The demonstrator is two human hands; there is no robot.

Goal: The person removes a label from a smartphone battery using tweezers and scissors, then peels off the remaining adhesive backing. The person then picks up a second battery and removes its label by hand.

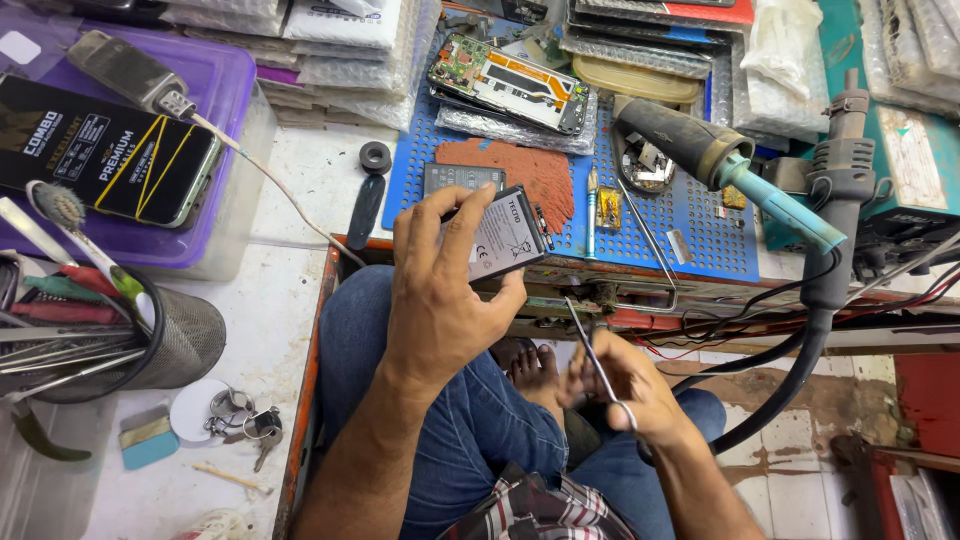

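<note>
head view: left hand point(440, 300) fingers grip a grey phone battery point(508, 235) above the lap, by the blue mat point(690, 225). right hand point(625, 385) fingers pinch metal tweezers point(592, 350), blurred. looks like battery inspection; next likely needs careful tweezer placement.

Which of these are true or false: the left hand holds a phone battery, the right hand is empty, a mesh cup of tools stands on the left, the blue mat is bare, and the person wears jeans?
1. The left hand holds a phone battery. True.
2. The right hand is empty. False: it holds metal tweezers.
3. A mesh cup of tools stands on the left. True.
4. The blue mat is bare. False: an opened phone and small parts lie on it.
5. The person wears jeans. True.
</note>
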